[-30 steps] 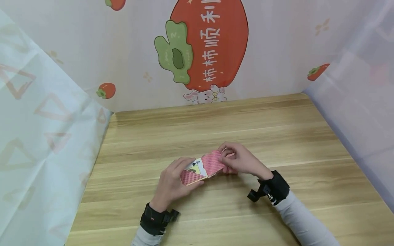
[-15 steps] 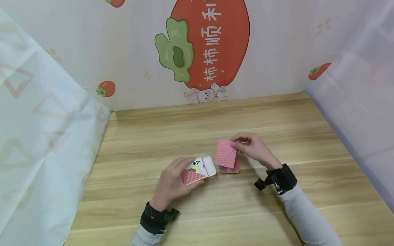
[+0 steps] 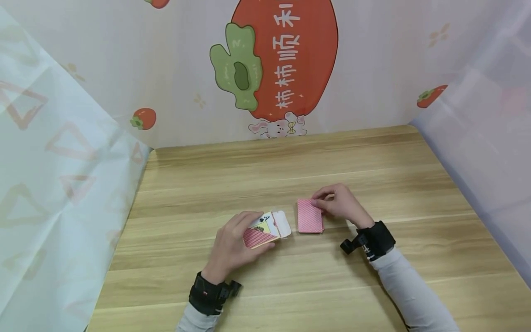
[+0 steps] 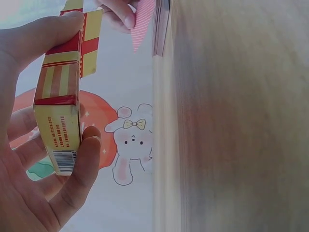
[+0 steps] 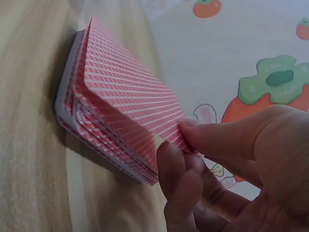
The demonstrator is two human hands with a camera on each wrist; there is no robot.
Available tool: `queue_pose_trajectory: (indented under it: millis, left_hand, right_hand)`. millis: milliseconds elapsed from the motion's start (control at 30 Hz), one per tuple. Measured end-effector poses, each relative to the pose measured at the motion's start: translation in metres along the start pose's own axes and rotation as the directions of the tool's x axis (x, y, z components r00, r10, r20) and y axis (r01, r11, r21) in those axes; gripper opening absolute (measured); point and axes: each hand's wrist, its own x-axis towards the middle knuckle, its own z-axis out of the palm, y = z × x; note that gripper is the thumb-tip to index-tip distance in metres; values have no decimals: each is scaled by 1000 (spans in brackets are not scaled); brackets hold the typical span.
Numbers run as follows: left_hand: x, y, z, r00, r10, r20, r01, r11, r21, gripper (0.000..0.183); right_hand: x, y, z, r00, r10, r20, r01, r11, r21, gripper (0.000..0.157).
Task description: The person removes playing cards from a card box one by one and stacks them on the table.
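Note:
My left hand (image 3: 232, 244) grips a card box (image 3: 261, 236) with an ace of spades printed on its front, its white end flap (image 3: 283, 224) folded out to the right. In the left wrist view the thumb and fingers wrap the red and yellow box (image 4: 60, 96), whose barcode end faces the camera. My right hand (image 3: 342, 203) pinches a playing card (image 5: 125, 82) by its edge, red patterned back up. That card lies over a stack of playing cards (image 5: 106, 140) on the table, slightly raised from it in the right wrist view.
The wooden table (image 3: 215, 180) runs back to a white wall sheet (image 3: 182, 69) printed with persimmons. Pale cloths hang at the left (image 3: 70, 184) and right (image 3: 485, 138) sides.
My right hand drew a card away from the box to the right, then lowered it onto the stack. The left hand stays in place with the box, whose flap has come into view.

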Motion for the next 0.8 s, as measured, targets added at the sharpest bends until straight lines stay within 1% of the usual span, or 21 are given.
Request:
queue_pose_trajectory:
  millis: [133, 233, 467, 633, 800]
  left_hand:
    - [0, 0, 0, 1000, -1, 1, 1, 1000, -1, 76]
    - [0, -1, -1, 1000, -2, 1, 2, 1000, -4, 77]
    - [0, 1, -1, 1000, -9, 1, 9, 1000, -5, 76]
    - [0, 1, 0, 1000, -4, 2, 4, 1000, -7, 75]
    - [-1, 2, 0, 1000, -7, 9, 7, 1000, -8, 74]
  right_hand:
    - [0, -2, 4, 996, -60, -65, 51, 990, -135, 7]
    - [0, -2, 7, 992, -77, -99, 57, 980, -190, 7]
    - [-1, -2, 14, 984, -127, -129, 92, 964, -251, 8]
    - [0, 0, 17, 976, -163, -145, 120, 955, -271, 7]
    - [-1, -1, 19, 973, -160, -165, 113, 958, -265, 6]
